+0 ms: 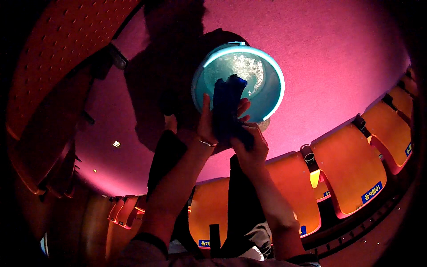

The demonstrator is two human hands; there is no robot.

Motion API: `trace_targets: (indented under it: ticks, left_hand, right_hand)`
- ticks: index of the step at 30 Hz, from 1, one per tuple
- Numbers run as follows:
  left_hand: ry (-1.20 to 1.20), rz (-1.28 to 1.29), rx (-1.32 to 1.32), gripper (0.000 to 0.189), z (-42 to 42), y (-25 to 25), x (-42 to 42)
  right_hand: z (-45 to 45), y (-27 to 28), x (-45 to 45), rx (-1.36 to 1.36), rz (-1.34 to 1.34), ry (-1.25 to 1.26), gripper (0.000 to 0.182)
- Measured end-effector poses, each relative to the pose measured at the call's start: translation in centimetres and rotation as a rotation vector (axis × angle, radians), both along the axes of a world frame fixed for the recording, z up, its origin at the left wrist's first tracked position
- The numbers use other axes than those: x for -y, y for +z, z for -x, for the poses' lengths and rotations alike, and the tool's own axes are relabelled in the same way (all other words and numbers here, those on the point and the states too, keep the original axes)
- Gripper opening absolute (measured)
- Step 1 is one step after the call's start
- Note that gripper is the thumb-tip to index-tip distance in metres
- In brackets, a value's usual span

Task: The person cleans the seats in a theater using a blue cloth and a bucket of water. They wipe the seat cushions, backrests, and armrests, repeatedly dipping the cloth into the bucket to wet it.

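A dark blue cloth (228,103) hangs bunched over a light blue plastic bucket (278,71). Water (247,66) with a bright, rippled surface shows inside the bucket. My left hand (207,125) cups the cloth from below, with fingertips showing past its right side. Gripping the cloth's nearer end is my right hand (252,143), close to the bucket's near rim. The cloth's far end stands out over the bucket's opening, and its folds are hard to make out in the dark. Part of the bucket's near wall is hidden by my hands and the cloth.
Orange seats (347,167) with blue number labels curve along the right and below. A cup holder (308,155) sits between two of them. The carpet (320,66) is lit pink, with a dark shadow around the bucket. Darker seat backs (76,33) stand at upper left.
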State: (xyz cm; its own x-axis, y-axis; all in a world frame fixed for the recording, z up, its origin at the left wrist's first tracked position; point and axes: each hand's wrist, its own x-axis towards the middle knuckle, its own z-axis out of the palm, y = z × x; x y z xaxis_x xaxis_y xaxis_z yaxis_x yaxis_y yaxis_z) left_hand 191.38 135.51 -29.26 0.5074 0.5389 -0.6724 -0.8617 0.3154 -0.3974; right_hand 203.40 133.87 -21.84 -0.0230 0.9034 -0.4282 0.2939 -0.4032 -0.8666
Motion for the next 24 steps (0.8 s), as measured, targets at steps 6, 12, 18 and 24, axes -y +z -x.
trace_targets:
  ticks: [6, 12, 18, 24]
  left_hand:
    - [0.021, -0.246, 0.288, 0.071, 1.0, -5.9, 3.4]
    - [-0.217, -0.081, -0.129, 0.06, 0.4, -0.9, 1.3]
    - [-0.126, -0.106, 0.145, 0.063, 0.1, 0.3, 1.0]
    - [0.166, 0.125, 0.357, 0.074, -1.6, 1.0, 2.4]
  right_hand:
    - [-2.4, 2.2, -1.3, -0.016, 0.039, 0.163, 0.033]
    - [-1.4, -3.7, -8.0, 0.089, 0.123, -0.279, 0.026]
    - [-3.2, -14.1, -7.9, -0.52, 0.651, -0.198, 0.069]
    - [0.0, -11.1, -5.7, -1.535, 0.72, -0.481, 0.086]
